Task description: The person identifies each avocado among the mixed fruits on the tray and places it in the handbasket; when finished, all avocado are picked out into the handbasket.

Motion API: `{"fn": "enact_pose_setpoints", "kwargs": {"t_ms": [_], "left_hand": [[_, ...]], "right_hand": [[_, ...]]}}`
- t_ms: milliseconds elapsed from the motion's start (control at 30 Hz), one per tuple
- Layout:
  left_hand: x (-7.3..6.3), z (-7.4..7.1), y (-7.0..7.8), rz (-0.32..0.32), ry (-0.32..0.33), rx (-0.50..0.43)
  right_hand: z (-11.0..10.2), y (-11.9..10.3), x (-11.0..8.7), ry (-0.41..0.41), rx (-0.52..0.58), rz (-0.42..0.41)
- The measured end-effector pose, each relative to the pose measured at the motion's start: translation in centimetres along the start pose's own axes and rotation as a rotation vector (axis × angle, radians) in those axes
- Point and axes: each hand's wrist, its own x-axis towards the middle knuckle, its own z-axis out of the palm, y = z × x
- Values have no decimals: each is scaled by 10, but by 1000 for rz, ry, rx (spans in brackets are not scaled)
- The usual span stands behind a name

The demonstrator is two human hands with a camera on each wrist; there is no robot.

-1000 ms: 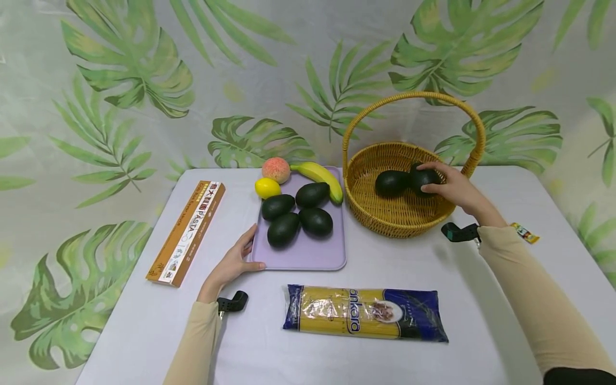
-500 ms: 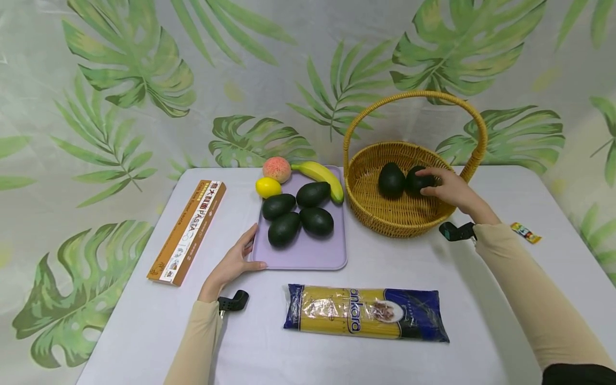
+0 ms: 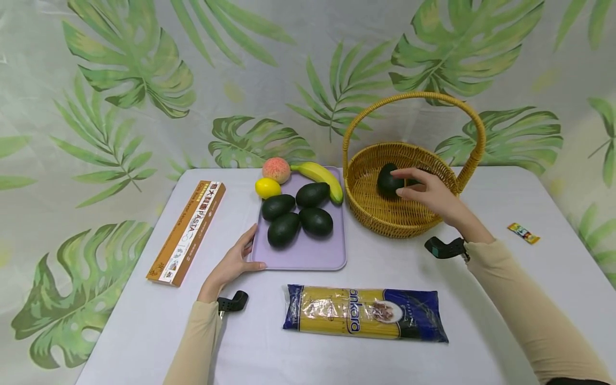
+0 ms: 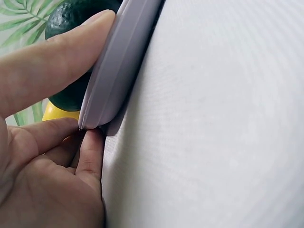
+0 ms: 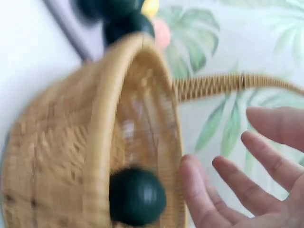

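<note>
So here's your white worktop point(image 3: 250, 355), with a leaf-print backdrop point(image 3: 269, 69) hanging right behind it! Out on your left, a brown-and-white pasta box point(image 3: 187, 235) lies slanted; nearest you, a blue-and-yellow spaghetti bag point(image 3: 337, 313) stretches crosswise; far right, there's a small packet point(image 3: 523, 233).

In the middle sits your lilac tray point(image 3: 308, 260), and it's busy: four avocados point(image 3: 283, 230) bunched together, a banana point(image 3: 318, 176) curving along the far right corner, a peach point(image 3: 276, 169) and a lemon point(image 3: 267, 188) at the far left edge. Your left grip point(image 3: 234, 263) is clamped on the near left corner, thumb on the rim.

Just right of it, the wicker basket point(image 3: 394, 228) stands upright, handle arching overhead. One avocado point(image 3: 386, 182) shows inside; a dark shape beside it is mostly hidden by your right grip point(image 3: 433, 197), which hangs over the basket, fingers and thumb apart!
</note>
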Motion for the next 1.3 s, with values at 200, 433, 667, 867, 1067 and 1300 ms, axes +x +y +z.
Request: {"fn": "enact_pose_setpoints", "kwargs": {"t_ms": [200,433,667,867,1067,1300], "left_hand": [[0,0,0,8,4,0],[0,0,-1,7,1,-8],[-1,1,2,4,5,-2],[2,0,-9,8,7,-7],[10,-2,-33,11,17,-5],[9,-2,-29,10,14,-9]], "right_hand": [[29,-10,11,-110,26,-121],[66,-25,28,-236,9,-179],[95,-29,50,-361,-58,-199],[114,-26,71,-456,-154,-243],[131,-21,86,-467,-248,-279],[147,-19,86,-405,-387,-280]]}}
